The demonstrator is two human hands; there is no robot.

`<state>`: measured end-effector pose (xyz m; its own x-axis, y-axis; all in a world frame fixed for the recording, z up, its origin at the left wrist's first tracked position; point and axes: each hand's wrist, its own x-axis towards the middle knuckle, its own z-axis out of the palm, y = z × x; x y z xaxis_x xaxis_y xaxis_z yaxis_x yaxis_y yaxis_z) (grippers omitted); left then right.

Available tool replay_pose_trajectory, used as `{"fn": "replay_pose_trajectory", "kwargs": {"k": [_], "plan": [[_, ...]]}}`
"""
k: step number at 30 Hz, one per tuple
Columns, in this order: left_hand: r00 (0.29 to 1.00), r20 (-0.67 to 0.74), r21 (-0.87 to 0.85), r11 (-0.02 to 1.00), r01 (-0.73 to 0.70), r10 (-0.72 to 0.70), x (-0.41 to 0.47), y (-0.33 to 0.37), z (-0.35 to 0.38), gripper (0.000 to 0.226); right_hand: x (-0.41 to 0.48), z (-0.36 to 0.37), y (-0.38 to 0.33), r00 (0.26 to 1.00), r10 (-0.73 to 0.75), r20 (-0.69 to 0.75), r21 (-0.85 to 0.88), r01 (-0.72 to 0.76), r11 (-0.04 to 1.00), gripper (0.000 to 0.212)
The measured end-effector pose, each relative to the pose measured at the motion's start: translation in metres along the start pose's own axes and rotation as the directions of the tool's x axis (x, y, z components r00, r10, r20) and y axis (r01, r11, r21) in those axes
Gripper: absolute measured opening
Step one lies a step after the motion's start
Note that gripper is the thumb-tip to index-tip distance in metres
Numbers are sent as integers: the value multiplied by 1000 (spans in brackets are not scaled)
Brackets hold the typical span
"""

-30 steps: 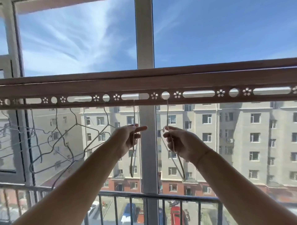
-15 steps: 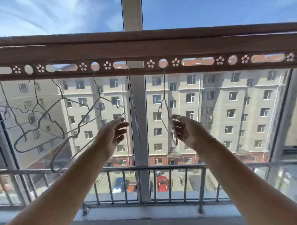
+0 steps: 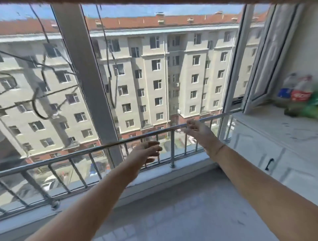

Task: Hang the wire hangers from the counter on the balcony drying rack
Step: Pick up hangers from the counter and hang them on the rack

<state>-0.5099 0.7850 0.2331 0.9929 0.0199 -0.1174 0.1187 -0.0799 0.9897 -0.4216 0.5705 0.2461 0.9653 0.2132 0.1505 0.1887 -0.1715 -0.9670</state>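
Observation:
Several wire hangers point(image 3: 37, 103) hang at the upper left in front of the window. One more wire hanger point(image 3: 110, 68) dangles edge-on just right of the window post. The drying rack is only a brown strip point(image 3: 154, 1) along the top edge. My left hand point(image 3: 148, 152) is low at centre, fingers apart and holding nothing, in front of the railing. My right hand point(image 3: 197, 129) is further right and slightly higher, also open and holding nothing. Both hands are well below the hangers and apart from them. The picture is blurred.
A metal railing point(image 3: 96, 148) runs along the window sill. A white counter point(image 3: 278, 123) with cabinet doors stands at the right, carrying plastic bottles point(image 3: 299, 91) and a green object. An open window sash point(image 3: 263, 56) leans inward above it. Grey floor lies below.
Both hands have let go of the hangers and dropped down and to the right. The view has swung down and right, so the rack has slid to the top edge.

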Motion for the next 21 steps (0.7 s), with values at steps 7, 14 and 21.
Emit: {"fn": "replay_pose_trajectory", "kwargs": {"k": [7, 14, 21], "plan": [[960, 281, 157, 987, -40, -6, 33, -7, 117, 36, -44, -114, 62, 957, 153, -248, -75, -176, 981, 54], [879, 476, 210, 975, -71, -38, 69, -12, 249, 45, -103, -250, 120, 839, 287, -462, -48, -346, 937, 59], [835, 546, 210, 976, -49, -75, 99, -25, 409, 37, -162, -397, 172, 718, 376, -586, 48, -432, 901, 54]]}}
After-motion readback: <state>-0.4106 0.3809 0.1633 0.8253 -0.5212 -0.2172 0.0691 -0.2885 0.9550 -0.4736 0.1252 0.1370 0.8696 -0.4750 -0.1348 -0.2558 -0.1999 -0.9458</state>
